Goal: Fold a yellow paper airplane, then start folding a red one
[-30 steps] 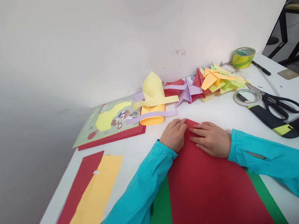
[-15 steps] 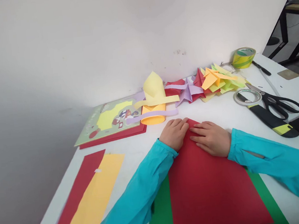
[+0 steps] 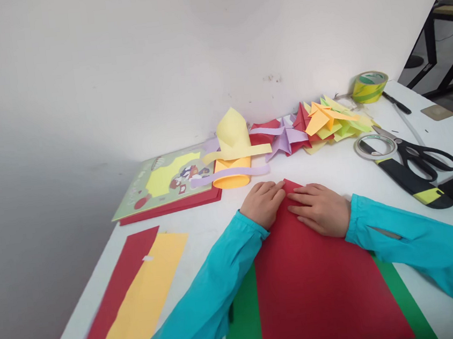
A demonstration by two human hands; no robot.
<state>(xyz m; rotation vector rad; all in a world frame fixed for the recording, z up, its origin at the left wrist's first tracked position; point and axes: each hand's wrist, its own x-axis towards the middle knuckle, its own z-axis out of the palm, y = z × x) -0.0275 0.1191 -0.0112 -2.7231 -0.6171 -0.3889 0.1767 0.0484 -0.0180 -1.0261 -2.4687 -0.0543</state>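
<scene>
A sheet of red paper [image 3: 324, 288] lies in front of me, its far end folded to a point. Under it, green paper [image 3: 245, 318] shows on both sides. My left hand [image 3: 263, 204] is curled at the left of the pointed tip, with thumb and fingers closed against the paper edge. The fingertips there are partly hidden. Across the right slope of the fold, my right hand [image 3: 320, 211] rests with its fingers stretched out and slightly apart, pressing on the paper.
Left on the white table lie cut red and yellow paper strips [image 3: 143, 297] and a picture pad [image 3: 163, 184]. Beyond my hands stand a rolled yellow paper figure [image 3: 233, 136] and folded paper shapes [image 3: 318, 122]. Scissors [image 3: 415, 155], clear tape [image 3: 375, 145] and yellow tape [image 3: 369, 88] sit right.
</scene>
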